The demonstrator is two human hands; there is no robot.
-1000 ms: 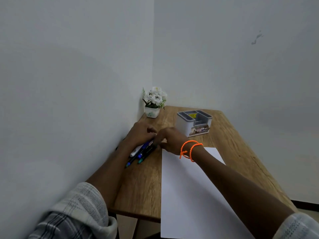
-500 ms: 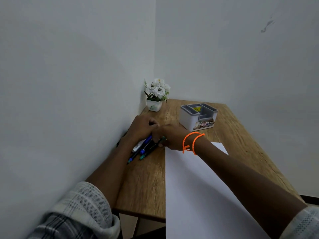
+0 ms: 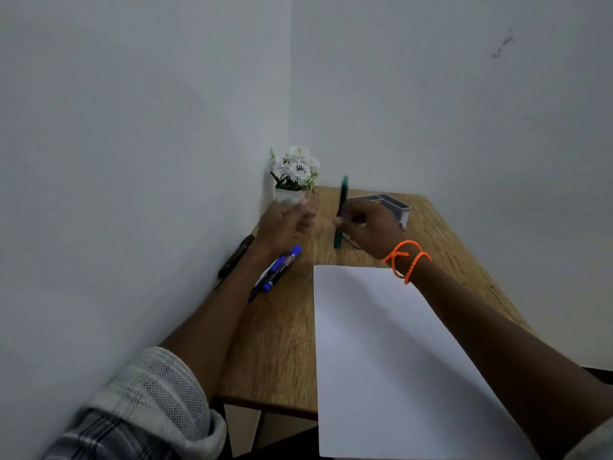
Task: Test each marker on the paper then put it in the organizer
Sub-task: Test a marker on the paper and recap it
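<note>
My right hand [image 3: 371, 229] grips a green marker [image 3: 341, 212] and holds it nearly upright above the table, in front of the grey-and-white organizer [image 3: 396, 207], which the hand partly hides. My left hand [image 3: 283, 225] hovers beside it with loosely curled fingers and holds nothing. Blue markers [image 3: 280, 268] lie on the wood beside my left forearm. A black marker [image 3: 235, 255] lies along the wall. The white sheet of paper [image 3: 381, 343] lies under my right forearm and hangs over the table's near edge.
A small white pot of white flowers [image 3: 295, 174] stands in the far left corner. The wooden table [image 3: 278, 343] fits against walls on the left and at the back. Bare wood shows left of the paper and right of the organizer.
My right hand has picked the green marker out of the group and raised it upright. My left hand has lifted off the markers and moved toward the flower pot.
</note>
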